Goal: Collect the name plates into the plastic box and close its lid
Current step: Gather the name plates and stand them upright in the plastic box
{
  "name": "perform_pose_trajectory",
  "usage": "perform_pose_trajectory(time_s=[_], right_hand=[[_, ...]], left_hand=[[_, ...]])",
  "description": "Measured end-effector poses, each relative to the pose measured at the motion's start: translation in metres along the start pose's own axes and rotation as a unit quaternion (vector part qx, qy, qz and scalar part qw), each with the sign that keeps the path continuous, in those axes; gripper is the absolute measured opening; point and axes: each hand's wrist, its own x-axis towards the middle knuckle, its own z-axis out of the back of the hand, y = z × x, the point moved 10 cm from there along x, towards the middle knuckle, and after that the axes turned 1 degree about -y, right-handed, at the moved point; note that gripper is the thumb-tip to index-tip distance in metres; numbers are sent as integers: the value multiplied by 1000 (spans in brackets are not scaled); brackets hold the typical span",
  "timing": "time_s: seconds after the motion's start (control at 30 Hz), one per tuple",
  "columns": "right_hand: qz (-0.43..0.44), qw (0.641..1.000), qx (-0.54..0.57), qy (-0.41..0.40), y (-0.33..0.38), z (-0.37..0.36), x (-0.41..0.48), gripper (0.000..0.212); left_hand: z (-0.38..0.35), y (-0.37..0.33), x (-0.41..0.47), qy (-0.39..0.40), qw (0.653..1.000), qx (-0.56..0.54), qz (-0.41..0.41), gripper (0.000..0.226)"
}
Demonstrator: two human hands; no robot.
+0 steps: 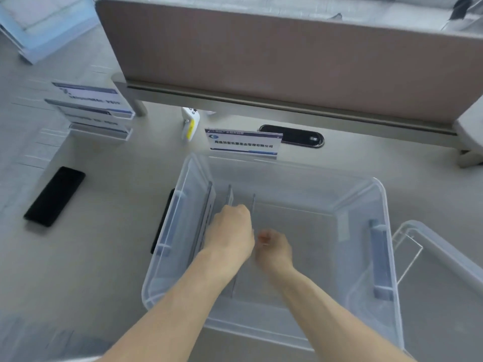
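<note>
Both hands are down inside the clear plastic box (274, 178). The left hand (231, 231) is curled closed on the top edge of an acrylic name plate (230, 195) standing on edge near the box's left wall; whether the right hand (274, 248) grips anything I cannot tell, though its fingers are curled. It would pay to stand the plates tight against that wall, leaving room. One printed name plate (243, 142) waits just behind the box, more name plates (92, 108) stacked far to its left, and the lid (441, 254) beside its right wall.
</note>
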Motion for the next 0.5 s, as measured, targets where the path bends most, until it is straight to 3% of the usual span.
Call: perform_pose_trajectory(time_s=[0.1, 0.2, 0.5], right_hand=[[6, 999, 26, -19, -1, -10, 4, 19], [32, 997, 48, -41, 4, -10, 1, 17], [56, 993, 98, 16, -20, -30, 28, 35]], left_hand=[[-4, -3, 3, -5, 1000, 14, -13, 8], [-4, -3, 6, -17, 999, 34, -13, 17], [-3, 1, 11, -40, 998, 42, -30, 12]])
